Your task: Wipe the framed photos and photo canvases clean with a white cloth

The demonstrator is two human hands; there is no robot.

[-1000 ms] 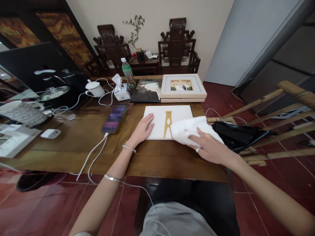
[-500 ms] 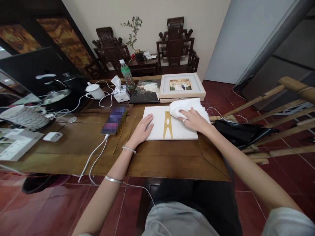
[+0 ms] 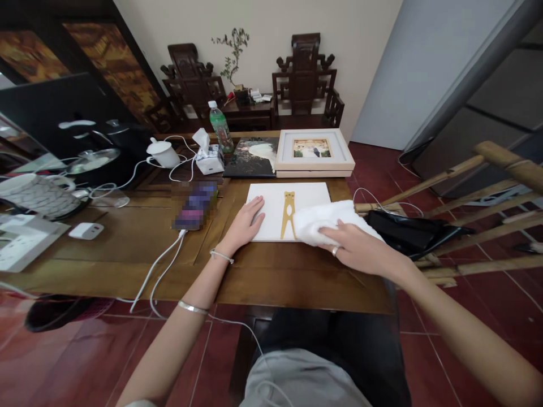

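A white rectangular board [image 3: 268, 212] lies flat on the wooden table [image 3: 271, 277], with a gold cat-shaped figure with two long legs [image 3: 289, 206] on its face. My left hand [image 3: 247, 221] rests open on the board's left edge, palm down and fingers stretched out. In my right hand [image 3: 352, 246] is a bunched white cloth [image 3: 324, 220]. The cloth sits over the board's lower right corner, touches the figure's right leg and hides part of the board.
Behind the board lie a framed picture [image 3: 314, 150] and a dark photo panel [image 3: 252, 155]. Leftward are a phone [image 3: 197, 206] with a white cable, a tissue box [image 3: 210, 160], a green-labelled bottle [image 3: 220, 127], a lidded cup [image 3: 163, 154] and a power strip [image 3: 21, 240]. A bamboo chair [image 3: 458, 175] stands right.
My right hand has drawn the cloth from the board's upper right down towards its lower right corner. The figure's head is uncovered now. My left hand has stayed in place.
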